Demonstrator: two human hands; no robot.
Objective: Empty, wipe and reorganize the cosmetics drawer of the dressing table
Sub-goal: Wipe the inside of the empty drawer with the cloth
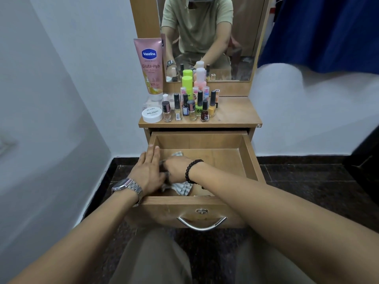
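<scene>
The wooden drawer (249,158) of the dressing table is pulled out and holds only a striped white cloth (183,188) at its left front. My right hand (176,168) presses down on the cloth with curled fingers gripping it. My left hand (147,169) lies flat with straight fingers on the drawer's left wall, beside the cloth. On the tabletop (235,113) stand several nail polish bottles (205,111), a white nail polish remover jar (152,115), a pink Vaseline tube (150,64) and green-capped and pink-capped bottles (187,83).
A mirror (242,37) rises behind the tabletop. White walls flank the table, and a blue curtain (328,31) hangs at the upper right. The drawer front carries a metal handle (202,224) and a lock. Dark tiled floor lies below.
</scene>
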